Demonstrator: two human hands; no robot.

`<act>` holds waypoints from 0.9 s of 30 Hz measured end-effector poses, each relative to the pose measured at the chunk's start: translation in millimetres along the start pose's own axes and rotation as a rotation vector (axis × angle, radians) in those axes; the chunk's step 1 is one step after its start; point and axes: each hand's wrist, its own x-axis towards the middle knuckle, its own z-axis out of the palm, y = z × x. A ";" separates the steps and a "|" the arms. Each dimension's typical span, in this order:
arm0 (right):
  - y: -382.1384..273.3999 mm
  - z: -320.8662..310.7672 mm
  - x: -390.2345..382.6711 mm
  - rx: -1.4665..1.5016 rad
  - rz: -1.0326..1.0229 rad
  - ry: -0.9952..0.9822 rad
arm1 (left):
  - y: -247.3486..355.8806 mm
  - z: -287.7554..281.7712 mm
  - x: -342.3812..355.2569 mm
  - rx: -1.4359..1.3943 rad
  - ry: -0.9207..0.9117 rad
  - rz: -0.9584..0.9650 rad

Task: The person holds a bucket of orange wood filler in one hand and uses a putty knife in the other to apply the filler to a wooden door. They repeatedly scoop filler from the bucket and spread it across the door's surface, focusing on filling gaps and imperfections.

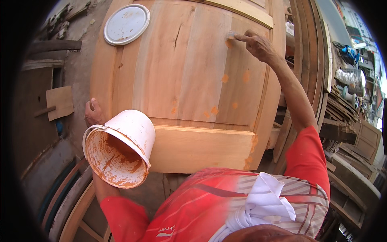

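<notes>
A wooden panel door [163, 68] lies flat before me, dabbed with orange filler [215, 109] in several spots. At its upper right, my right hand [258, 45] is closed, index finger stretched along a small pale scraper [231, 35] that touches the panel beside an orange smear. A white bucket [135, 125] lies tilted on the near left corner, its mouth toward me and its inside coated with orange paste. My left forearm passes beneath the bucket. My left hand [94, 113] shows beyond it at the door's left edge, fingers curled; the bucket hides what they grip.
A round white lid [126, 24] rests on the door's far left corner. Long timber boards [310, 52] run along the right side, with stacked wood [338, 105] beyond. Curved wooden pieces [72, 197] lean at lower left, near a small board [59, 103].
</notes>
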 end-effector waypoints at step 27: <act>51.3 23.6 23.0 0.078 -0.076 0.107 | 14.9 -8.0 -11.1 0.021 0.048 0.125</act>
